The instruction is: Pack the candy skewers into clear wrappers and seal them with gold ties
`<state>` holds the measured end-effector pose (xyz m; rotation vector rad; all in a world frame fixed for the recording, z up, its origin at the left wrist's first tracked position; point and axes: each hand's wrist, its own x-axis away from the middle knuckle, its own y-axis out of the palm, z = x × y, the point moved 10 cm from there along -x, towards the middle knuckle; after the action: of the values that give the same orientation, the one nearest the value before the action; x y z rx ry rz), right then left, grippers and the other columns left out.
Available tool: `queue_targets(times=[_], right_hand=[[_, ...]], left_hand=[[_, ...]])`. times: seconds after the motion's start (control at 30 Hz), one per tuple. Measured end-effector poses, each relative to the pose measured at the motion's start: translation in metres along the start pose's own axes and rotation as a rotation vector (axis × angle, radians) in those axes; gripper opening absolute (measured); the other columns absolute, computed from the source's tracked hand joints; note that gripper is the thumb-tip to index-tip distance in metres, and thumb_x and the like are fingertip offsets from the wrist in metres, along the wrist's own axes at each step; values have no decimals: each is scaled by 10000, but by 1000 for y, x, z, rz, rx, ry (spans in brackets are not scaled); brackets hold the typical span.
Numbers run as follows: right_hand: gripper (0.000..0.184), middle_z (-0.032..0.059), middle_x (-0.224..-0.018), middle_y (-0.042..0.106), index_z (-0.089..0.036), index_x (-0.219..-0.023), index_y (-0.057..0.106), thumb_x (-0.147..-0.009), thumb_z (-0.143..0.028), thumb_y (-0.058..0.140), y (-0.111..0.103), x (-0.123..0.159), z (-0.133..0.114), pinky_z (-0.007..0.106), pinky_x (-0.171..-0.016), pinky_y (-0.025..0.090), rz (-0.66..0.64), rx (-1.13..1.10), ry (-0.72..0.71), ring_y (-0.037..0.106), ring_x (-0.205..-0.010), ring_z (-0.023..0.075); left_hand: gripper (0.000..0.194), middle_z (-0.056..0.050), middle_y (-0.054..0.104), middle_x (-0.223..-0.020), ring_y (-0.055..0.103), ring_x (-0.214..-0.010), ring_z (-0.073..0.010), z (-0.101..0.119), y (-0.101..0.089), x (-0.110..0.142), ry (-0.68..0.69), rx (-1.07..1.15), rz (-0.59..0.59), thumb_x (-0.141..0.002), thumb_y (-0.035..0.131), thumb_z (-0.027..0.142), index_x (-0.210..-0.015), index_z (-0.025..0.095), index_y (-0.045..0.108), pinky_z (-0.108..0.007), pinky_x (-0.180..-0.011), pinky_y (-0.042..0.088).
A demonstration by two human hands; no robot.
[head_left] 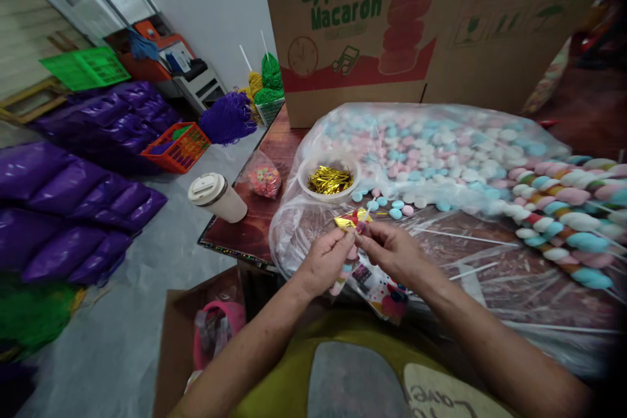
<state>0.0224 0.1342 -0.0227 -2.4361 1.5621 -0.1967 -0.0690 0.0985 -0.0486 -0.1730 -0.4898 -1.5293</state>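
Note:
My left hand (326, 261) and my right hand (392, 251) meet at the front of the table, fingers pinched together. Between them is the gathered neck of a clear candy bag (341, 279) with pastel pieces inside, hanging below my left fingers. A white stick (371, 207) pokes up past the fingertips. Behind the fingers shows a shiny gold-and-red wrapper (349, 219). Under my right hand lies a printed plastic packet (379, 287). Whether a tie is in my fingers is too small to tell. Just beyond stands a white bowl (302, 177) of gold twist ties (330, 179).
A large clear bag of pastel candies (416, 144) lies before a Macaron carton (357, 46). Candy skewers (568, 222) are piled at right. Leftward on the table are a lidded cup (225, 202) and a small candy bag (264, 179). An open carton (171, 339) stands below.

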Motion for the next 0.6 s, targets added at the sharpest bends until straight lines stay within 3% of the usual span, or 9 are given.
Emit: queue_targets(times=[0.1,0.17,0.33,0.4,0.43,0.5,0.6], right_hand=[[219,-24,-557,495,-174,-686,523,-787,-368,523,-12,11,-4,213,-467,325,150,130,-3,422,-505,102],[199,-21,-577,531,-173,-797,555,-783,-371,537,-16,19,-10,211,-455,346,158,84,4,451,-499,109],[158,6,-681,628,-185,-791,630,-818,-296,520,0,36,-59,214,-558,414,-184,48,-239,538,-576,116],[145,7,-692,637,-190,-794,633,-814,-295,536,7,39,-64,216,-565,422,-281,-39,-246,556,-593,120],[162,3,-655,623,-185,-742,616,-810,-312,542,7,38,-60,213,-539,417,-276,-90,-214,548,-573,118],[267,-18,-536,544,-182,-610,529,-818,-349,528,1,33,-46,200,-459,372,-144,-125,-145,489,-489,102],[281,-21,-519,493,-182,-607,480,-859,-306,462,-15,32,-41,205,-453,337,95,138,-220,443,-467,95]], left_hand=[[360,56,442,-505,347,-287,-29,5,3,2,103,-23,-13,-685,624,495,-646,148,533,-146,-245,235],[347,51,459,-486,361,-280,-38,-1,7,2,42,64,-68,-670,652,473,-666,142,549,-151,-250,241],[325,-20,550,-468,529,-388,-113,-23,42,18,-311,277,-516,-494,786,316,-591,106,559,-230,-409,433],[347,-29,574,-496,553,-407,-131,-24,49,24,-369,335,-617,-473,803,303,-639,110,567,-247,-428,451],[361,-22,580,-513,557,-414,-130,-23,50,24,-368,375,-612,-484,805,302,-682,119,565,-240,-426,449],[382,11,571,-530,552,-423,-109,-20,46,16,-320,464,-497,-520,802,292,-756,147,538,-214,-434,447],[436,49,555,-531,518,-403,-84,-14,34,4,-169,495,-253,-533,804,297,-793,179,475,-195,-427,432]])
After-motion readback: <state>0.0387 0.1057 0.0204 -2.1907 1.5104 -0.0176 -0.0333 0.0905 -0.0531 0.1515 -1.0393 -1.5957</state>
